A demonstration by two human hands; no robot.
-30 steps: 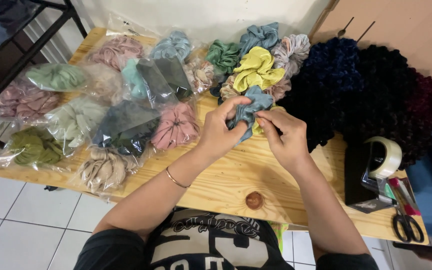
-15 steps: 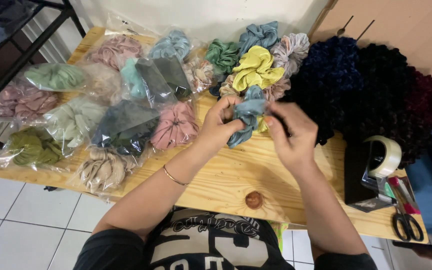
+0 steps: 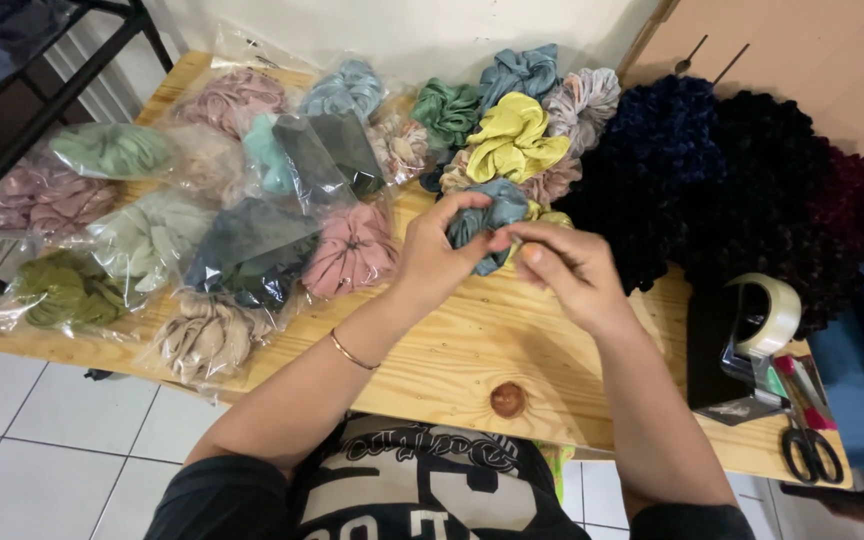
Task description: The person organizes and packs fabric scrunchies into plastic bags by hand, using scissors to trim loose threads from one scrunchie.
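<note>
You hold a grey-blue scrunchie (image 3: 487,222) above the middle of the wooden table (image 3: 472,350): your left hand (image 3: 435,258) closes around its near side, thumb and fingers curled onto the fabric, while your right hand (image 3: 564,265) pinches its right edge between thumb and forefinger, the other fingers loosely bent.

Judging by how things lie, the work is partway along. On the left lie bagged scrunchies in clear plastic sleeves, among them a pink one (image 3: 352,250), a beige one (image 3: 207,335) and an olive one (image 3: 62,292). Behind your hands a loose, unbagged heap remains: a yellow scrunchie (image 3: 514,135), a green scrunchie (image 3: 446,108) and others, plus a large pile of dark velvet scrunchies (image 3: 742,180) on the right.

A tape dispenser (image 3: 752,345) and scissors (image 3: 805,452) sit at the table's right corner, well apart from your hands. The bagged pieces crowd the left side closely.
</note>
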